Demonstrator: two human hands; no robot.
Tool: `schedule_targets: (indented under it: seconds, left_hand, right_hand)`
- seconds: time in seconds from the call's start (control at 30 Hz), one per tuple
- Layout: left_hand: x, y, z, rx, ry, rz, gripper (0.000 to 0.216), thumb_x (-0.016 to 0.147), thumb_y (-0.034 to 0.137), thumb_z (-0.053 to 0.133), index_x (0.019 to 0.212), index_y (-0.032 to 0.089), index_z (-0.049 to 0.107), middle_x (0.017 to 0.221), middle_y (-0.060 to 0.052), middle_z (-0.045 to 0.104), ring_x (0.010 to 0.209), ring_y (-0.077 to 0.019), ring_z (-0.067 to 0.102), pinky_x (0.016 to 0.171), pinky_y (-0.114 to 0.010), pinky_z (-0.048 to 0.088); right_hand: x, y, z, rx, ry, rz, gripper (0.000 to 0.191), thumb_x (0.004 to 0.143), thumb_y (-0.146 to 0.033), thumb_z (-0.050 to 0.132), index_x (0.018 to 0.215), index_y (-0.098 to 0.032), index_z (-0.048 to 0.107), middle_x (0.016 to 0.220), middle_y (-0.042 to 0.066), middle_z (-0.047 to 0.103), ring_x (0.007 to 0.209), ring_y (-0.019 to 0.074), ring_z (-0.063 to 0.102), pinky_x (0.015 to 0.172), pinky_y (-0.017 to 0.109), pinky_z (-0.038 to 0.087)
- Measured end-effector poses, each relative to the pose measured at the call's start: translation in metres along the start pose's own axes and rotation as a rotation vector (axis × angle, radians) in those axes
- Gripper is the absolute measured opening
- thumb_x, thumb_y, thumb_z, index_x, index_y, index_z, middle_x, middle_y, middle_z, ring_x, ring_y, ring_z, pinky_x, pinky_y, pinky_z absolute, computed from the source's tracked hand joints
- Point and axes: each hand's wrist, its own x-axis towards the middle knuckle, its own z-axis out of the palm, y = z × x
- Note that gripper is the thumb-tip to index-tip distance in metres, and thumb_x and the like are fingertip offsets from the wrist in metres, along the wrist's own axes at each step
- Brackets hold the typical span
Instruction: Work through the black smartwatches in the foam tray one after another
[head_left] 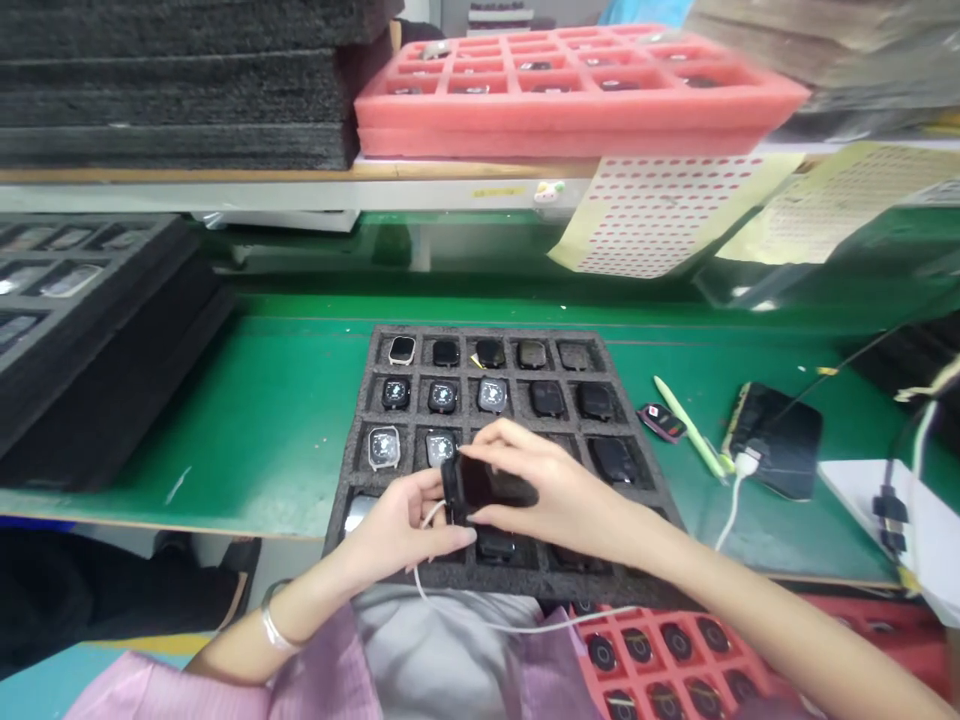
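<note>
Over a black foam tray [360, 420] of small watch bodies, both my hands hold one dark watch body [487, 485]. My right hand [547, 490] grips it from above with fingers curled round it. My left hand [401, 525] pinches a white cable's plug [439, 510] at the watch's left end; the cable [480, 622] runs down toward my lap. The tray's cells hold several watch bodies, some with lit round faces [491, 395].
A phone [776, 440] on a white charging lead, a pale green pen [686, 425] and a small dark tag [661, 421] lie right of the tray. Black foam trays [90, 330] stack at left. A pink foam tray [570, 95] sits on the shelf. A red tray [675, 650] is near my lap.
</note>
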Motion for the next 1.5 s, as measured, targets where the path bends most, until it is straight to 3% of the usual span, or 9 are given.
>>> schedule_targets:
  seconds: [0.1,0.2,0.33,0.5,0.6,0.7,0.77,0.9,1.5]
  left_hand:
    - [0.000,0.000,0.003,0.013,0.023,0.014,0.041,0.072,0.024,0.075,0.108,0.013,0.059,0.077,0.000,0.060,0.044,-0.0006,0.037,0.036,-0.011,0.031]
    - [-0.001,-0.003,0.005,0.042,0.079,-0.007,0.035,0.080,0.035,0.067,0.104,0.012,0.057,0.061,0.004,0.055,0.033,-0.0005,0.034,0.030,-0.013,0.024]
    - [-0.002,-0.005,0.006,0.037,0.173,-0.020,0.033,0.082,0.042,0.064,0.091,0.011,0.057,0.049,0.007,0.047,0.027,-0.0010,0.031,0.027,-0.013,0.018]
    - [-0.005,-0.006,0.005,0.018,0.211,-0.025,0.035,0.079,0.044,0.066,0.084,0.010,0.058,0.053,0.004,0.052,0.029,-0.0002,0.028,0.028,-0.015,0.017]
    - [-0.006,-0.010,0.003,-0.011,0.208,0.013,0.031,0.079,0.041,0.067,0.083,0.011,0.059,0.060,0.001,0.056,0.038,-0.0035,0.038,0.036,-0.017,0.030]
    - [-0.005,-0.014,0.002,-0.055,0.184,0.072,0.024,0.081,0.034,0.067,0.088,0.012,0.061,0.079,-0.005,0.064,0.067,-0.0136,0.059,0.061,-0.023,0.047]
    - [-0.005,-0.015,0.002,-0.051,0.169,0.077,0.022,0.082,0.031,0.065,0.093,0.012,0.060,0.088,-0.007,0.065,0.081,-0.0181,0.061,0.073,-0.028,0.048]
    - [-0.007,-0.012,0.002,0.016,0.169,0.082,0.020,0.083,0.029,0.063,0.095,0.012,0.060,0.090,-0.007,0.065,0.086,-0.0196,0.060,0.082,-0.032,0.048]
    - [-0.007,-0.014,0.000,0.040,0.146,0.090,0.025,0.084,0.032,0.062,0.099,0.012,0.060,0.093,-0.009,0.065,0.087,-0.0213,0.060,0.083,-0.034,0.047]
  right_hand:
    - [0.003,-0.008,0.013,-0.163,-0.023,-0.056,0.038,0.079,-0.017,0.069,0.115,-0.014,0.058,0.110,0.012,0.056,0.101,0.0245,0.056,0.084,0.038,0.050]
    - [0.006,-0.010,0.022,-0.257,-0.030,-0.066,0.039,0.079,-0.018,0.069,0.115,-0.010,0.056,0.109,0.014,0.060,0.100,0.0268,0.057,0.085,0.041,0.050]
    - [0.006,-0.008,0.030,-0.257,-0.005,-0.087,0.038,0.083,-0.024,0.066,0.117,-0.010,0.054,0.108,0.014,0.063,0.098,0.0272,0.060,0.084,0.042,0.051]
    - [0.003,-0.003,0.040,-0.216,0.080,-0.110,0.037,0.087,-0.026,0.056,0.121,-0.012,0.049,0.111,0.015,0.062,0.099,0.0274,0.060,0.083,0.043,0.050]
    - [0.002,-0.002,0.043,-0.175,0.106,-0.118,0.036,0.087,-0.027,0.055,0.119,-0.012,0.049,0.108,0.015,0.063,0.098,0.0266,0.060,0.081,0.042,0.050]
    - [0.003,-0.001,0.045,-0.131,0.114,-0.119,0.036,0.085,-0.026,0.058,0.117,-0.011,0.050,0.105,0.014,0.063,0.096,0.0257,0.060,0.081,0.041,0.049]
    - [0.003,0.001,0.047,-0.100,0.109,-0.121,0.035,0.084,-0.025,0.060,0.115,-0.012,0.051,0.103,0.012,0.063,0.094,0.0246,0.060,0.080,0.040,0.049]
    - [0.003,0.004,0.049,-0.070,0.138,-0.135,0.036,0.082,-0.025,0.062,0.115,-0.015,0.050,0.102,0.010,0.063,0.093,0.0234,0.060,0.079,0.039,0.048]
    - [0.004,0.004,0.047,-0.071,0.159,-0.166,0.034,0.083,-0.028,0.062,0.114,-0.016,0.051,0.100,0.010,0.064,0.090,0.0232,0.059,0.079,0.040,0.048]
